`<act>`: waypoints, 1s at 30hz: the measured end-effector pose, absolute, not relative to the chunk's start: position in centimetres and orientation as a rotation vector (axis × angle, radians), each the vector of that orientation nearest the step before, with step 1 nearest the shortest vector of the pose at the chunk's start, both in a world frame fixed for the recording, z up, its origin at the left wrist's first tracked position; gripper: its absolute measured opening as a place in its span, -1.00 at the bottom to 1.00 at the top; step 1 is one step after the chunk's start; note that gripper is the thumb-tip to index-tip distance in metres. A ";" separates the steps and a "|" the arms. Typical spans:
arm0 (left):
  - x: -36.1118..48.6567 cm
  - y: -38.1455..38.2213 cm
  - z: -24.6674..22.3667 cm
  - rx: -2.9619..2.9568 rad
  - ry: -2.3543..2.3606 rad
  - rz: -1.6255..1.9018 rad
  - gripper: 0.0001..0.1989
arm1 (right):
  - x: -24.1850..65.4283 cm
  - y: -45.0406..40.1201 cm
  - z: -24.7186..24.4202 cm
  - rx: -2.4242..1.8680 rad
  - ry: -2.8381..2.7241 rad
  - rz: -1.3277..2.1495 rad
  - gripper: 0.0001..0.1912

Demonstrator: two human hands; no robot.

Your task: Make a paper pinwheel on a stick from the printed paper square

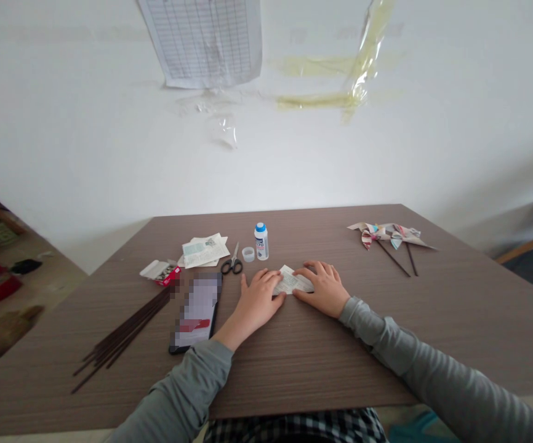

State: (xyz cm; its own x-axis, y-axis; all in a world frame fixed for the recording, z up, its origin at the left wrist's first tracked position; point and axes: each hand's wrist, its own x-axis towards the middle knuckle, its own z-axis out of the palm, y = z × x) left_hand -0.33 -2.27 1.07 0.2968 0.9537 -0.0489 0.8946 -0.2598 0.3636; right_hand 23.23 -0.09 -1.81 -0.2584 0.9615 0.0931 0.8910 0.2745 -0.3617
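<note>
A small folded paper (292, 280) with printed pattern lies on the brown wood-grain table (303, 363). My left hand (258, 299) presses its near left end, and my right hand (324, 288) rests its fingertips on the right end. Part of the paper is hidden under my fingers. Just beyond my hands stand a white glue bottle with a blue cap (261, 241) and a small clear cap (248, 254). Black-handled scissors (232, 263) lie closest to my left hand.
Printed paper sheets (204, 250), a small red-and-white box (161, 271), a phone (196, 312) and a bundle of dark thin sticks (123, 335) lie left. Paper pinwheels on sticks (386, 235) lie far right. A gridded sheet (204, 37) is taped to the wall.
</note>
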 end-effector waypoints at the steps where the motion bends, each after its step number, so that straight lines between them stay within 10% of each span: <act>1: -0.3 -2.2 1.0 2.248 1.673 0.263 -0.47 | 22.8 -0.3 -1.6 -1.724 -2.248 0.329 -0.44; 30: -1.0 -2.1 0.5 2.296 1.678 0.313 -0.53 | 26.7 2.1 -1.0 -1.895 -2.195 0.570 -0.17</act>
